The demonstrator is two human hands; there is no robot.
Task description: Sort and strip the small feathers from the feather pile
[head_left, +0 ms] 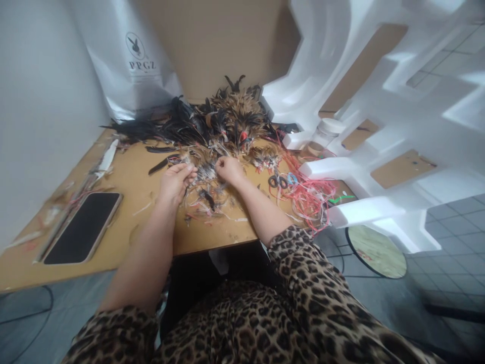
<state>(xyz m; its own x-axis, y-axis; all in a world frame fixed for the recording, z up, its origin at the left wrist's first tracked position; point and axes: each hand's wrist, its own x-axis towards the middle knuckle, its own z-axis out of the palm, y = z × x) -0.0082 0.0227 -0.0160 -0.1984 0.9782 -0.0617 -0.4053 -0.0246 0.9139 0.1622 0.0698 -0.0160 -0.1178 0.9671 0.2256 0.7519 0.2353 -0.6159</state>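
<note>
Both my hands are over a heap of small grey and brown feathers (206, 169) on the yellowish table. My left hand (176, 181) is closed in a pinch at the heap's left side; whatever is between its fingertips is too small to make out. On the right side of the heap, my right hand (229, 170) has its fingers curled together, and their contents are hidden. Behind the hands lie long black feathers (162, 129) and a large brown feather bunch (242, 114). A smaller bunch with red ties (265, 155) sits right of my right hand.
A phone (85, 227) lies at the table's left. Scissors (278, 181) and tangled red strings (310, 199) are at the right, beside white foam pieces (364, 210) and a lidded jar (329, 130). A silver bag (132, 76) stands at the back. Below right is a round stool (377, 250).
</note>
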